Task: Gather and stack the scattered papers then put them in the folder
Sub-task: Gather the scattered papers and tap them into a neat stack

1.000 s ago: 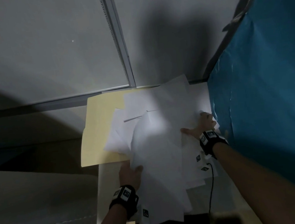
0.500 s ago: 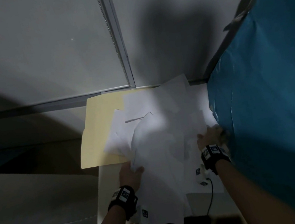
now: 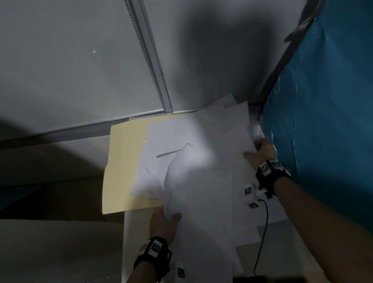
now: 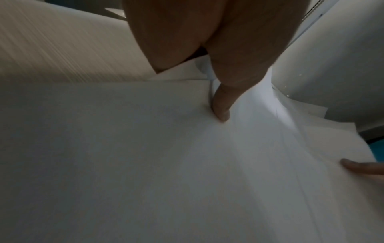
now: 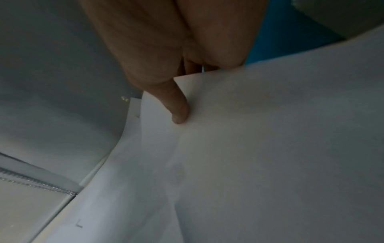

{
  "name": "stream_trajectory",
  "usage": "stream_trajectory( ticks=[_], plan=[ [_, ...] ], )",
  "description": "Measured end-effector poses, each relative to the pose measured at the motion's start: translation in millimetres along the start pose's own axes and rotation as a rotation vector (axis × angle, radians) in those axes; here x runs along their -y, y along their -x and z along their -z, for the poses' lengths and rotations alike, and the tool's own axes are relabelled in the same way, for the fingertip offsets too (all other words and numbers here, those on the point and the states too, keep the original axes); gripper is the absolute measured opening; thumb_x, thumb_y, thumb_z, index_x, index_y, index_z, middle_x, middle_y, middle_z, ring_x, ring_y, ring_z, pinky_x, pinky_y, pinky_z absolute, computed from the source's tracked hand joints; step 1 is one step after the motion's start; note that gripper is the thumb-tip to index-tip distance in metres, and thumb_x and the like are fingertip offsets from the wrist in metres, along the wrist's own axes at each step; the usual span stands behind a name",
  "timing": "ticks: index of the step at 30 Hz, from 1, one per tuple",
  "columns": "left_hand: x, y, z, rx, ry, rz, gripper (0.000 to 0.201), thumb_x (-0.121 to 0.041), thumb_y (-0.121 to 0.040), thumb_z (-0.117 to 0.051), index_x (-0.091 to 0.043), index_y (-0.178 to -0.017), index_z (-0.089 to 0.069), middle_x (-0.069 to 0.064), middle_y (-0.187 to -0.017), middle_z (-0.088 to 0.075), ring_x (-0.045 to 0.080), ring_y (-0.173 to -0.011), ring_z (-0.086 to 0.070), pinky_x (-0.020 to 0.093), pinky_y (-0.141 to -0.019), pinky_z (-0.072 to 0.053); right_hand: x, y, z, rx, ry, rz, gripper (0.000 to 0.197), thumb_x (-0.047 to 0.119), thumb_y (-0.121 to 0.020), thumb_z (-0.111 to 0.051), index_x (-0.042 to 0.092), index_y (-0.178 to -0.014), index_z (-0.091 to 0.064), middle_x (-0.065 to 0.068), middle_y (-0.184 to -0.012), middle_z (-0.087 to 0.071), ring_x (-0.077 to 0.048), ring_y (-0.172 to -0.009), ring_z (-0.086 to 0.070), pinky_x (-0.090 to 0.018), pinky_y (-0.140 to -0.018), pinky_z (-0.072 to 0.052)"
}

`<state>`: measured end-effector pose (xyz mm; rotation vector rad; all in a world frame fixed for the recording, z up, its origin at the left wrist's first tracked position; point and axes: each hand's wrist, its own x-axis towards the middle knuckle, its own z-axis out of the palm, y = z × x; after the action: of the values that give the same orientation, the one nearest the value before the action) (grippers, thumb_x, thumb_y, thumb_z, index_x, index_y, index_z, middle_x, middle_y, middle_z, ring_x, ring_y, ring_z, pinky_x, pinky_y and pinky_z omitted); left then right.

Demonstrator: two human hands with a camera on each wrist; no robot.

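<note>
Since before, our right hand [image 3: 262, 154] shifted farther up the white papers [image 3: 200, 186], both it and left hand [image 3: 165, 224] pinching sheets overlapping the closed manila folder [image 3: 125, 167] on the white table [image 3: 131, 237].

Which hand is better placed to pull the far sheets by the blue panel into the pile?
Right. The right hand already pinches the papers beside the blue panel; the left hand holds the near-left edge.

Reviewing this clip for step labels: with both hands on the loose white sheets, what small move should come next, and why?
Probably draw both hands toward each other to square the sheets. The left hand pinches the near-left edge of the papers and the right hand pinches the right edge, yet the sheets are fanned at odd angles, partly covering the folder.
</note>
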<state>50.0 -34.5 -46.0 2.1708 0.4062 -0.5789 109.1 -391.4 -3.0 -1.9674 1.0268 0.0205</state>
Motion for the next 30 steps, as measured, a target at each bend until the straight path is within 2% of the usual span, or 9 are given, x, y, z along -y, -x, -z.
stream_trajectory(
  ticks=[5,8,12,16,20,23,25,27,30],
  plan=[
    [-3,3,2,-0.006,-0.003,-0.028,0.036,-0.021,-0.085,-0.085,-0.006,-0.117,-0.077,0.012,-0.103,-0.076,0.034,-0.1,-0.073,0.033,-0.077,-0.051,39,25,27,-0.144,0.155,0.193,0.048,-0.008,-0.093,-0.056,0.007,-0.137,-0.047,-0.006,-0.119,-0.051,-0.022,-0.099,-0.055,-0.028,-0.091,-0.043],
    [-8,5,2,-0.003,0.03,-0.029,0.04,-0.026,-0.087,-0.084,-0.007,-0.121,-0.074,0.01,-0.108,-0.074,0.031,-0.098,-0.07,0.037,-0.079,-0.054,61,52,64,-0.296,0.293,0.431,0.024,0.006,-0.1,-0.05,-0.004,-0.118,-0.062,-0.019,-0.123,-0.049,-0.037,-0.097,-0.057,-0.035,-0.089,-0.047],
    [-18,11,1,-0.029,0.088,-0.056,0.042,-0.024,-0.087,-0.084,-0.011,-0.125,-0.073,0.006,-0.106,-0.073,0.029,-0.099,-0.071,0.032,-0.078,-0.05,93,94,116,-0.493,0.205,0.695,0.019,0.01,-0.1,-0.051,-0.007,-0.104,-0.059,-0.028,-0.115,-0.054,-0.037,-0.085,-0.054,-0.035,-0.071,-0.038],
    [-21,16,-3,-0.051,0.101,-0.029,0.057,-0.02,-0.073,-0.094,-0.012,-0.123,-0.067,0.009,-0.117,-0.072,0.028,-0.104,-0.07,0.038,-0.085,-0.055,119,113,162,-0.571,-0.059,0.722,0.02,0.014,-0.096,-0.057,-0.003,-0.102,-0.064,-0.024,-0.097,-0.07,-0.032,-0.09,-0.065,-0.032,-0.071,-0.044],
    [-14,17,-8,-0.041,0.199,0.013,0.071,-0.028,-0.061,-0.1,-0.012,-0.122,-0.068,0.005,-0.115,-0.073,0.026,-0.103,-0.07,0.044,-0.088,-0.059,114,109,146,-0.339,-0.216,0.586,0.015,0.009,-0.091,-0.067,-0.006,-0.09,-0.069,-0.01,-0.082,-0.067,0.0,-0.074,-0.057,-0.009,-0.055,-0.039],
    [-13,19,-7,-0.024,0.269,-0.009,0.056,-0.047,-0.064,-0.085,-0.005,-0.1,-0.077,0.012,-0.094,-0.079,0.035,-0.095,-0.077,0.047,-0.073,-0.06,70,98,86,-0.064,-0.177,0.297,0.02,0.006,-0.088,-0.072,-0.007,-0.103,-0.072,-0.015,-0.093,-0.071,-0.008,-0.08,-0.062,-0.015,-0.058,-0.042],
    [-18,18,-6,-0.018,0.347,0.031,0.065,-0.066,-0.079,-0.072,-0.007,-0.104,-0.079,0.014,-0.102,-0.08,0.033,-0.101,-0.076,0.052,-0.084,-0.061,29,92,40,0.064,-0.112,0.162,0.028,0.01,-0.086,-0.075,-0.002,-0.111,-0.071,-0.015,-0.099,-0.074,-0.012,-0.082,-0.066,-0.02,-0.068,-0.046],
    [-24,18,-3,-0.019,0.552,0.135,0.066,-0.069,-0.095,-0.056,-0.014,-0.128,-0.074,0.006,-0.128,-0.072,0.026,-0.118,-0.068,0.044,-0.104,-0.053,-8,92,3,0.125,-0.078,0.096,0.034,0.013,-0.083,-0.078,0.002,-0.115,-0.071,-0.015,-0.105,-0.074,-0.02,-0.088,-0.068,-0.024,-0.077,-0.048],
    [-28,11,1,0.073,0.643,0.128,0.072,-0.079,-0.081,-0.068,-0.026,-0.129,-0.075,-0.004,-0.128,-0.074,0.022,-0.117,-0.071,0.046,-0.105,-0.054,-41,99,-30,0.216,-0.027,0.063,0.032,0.013,-0.084,-0.079,0.003,-0.114,-0.071,-0.012,-0.105,-0.073,-0.022,-0.088,-0.067,-0.024,-0.075,-0.047]
  ],
)
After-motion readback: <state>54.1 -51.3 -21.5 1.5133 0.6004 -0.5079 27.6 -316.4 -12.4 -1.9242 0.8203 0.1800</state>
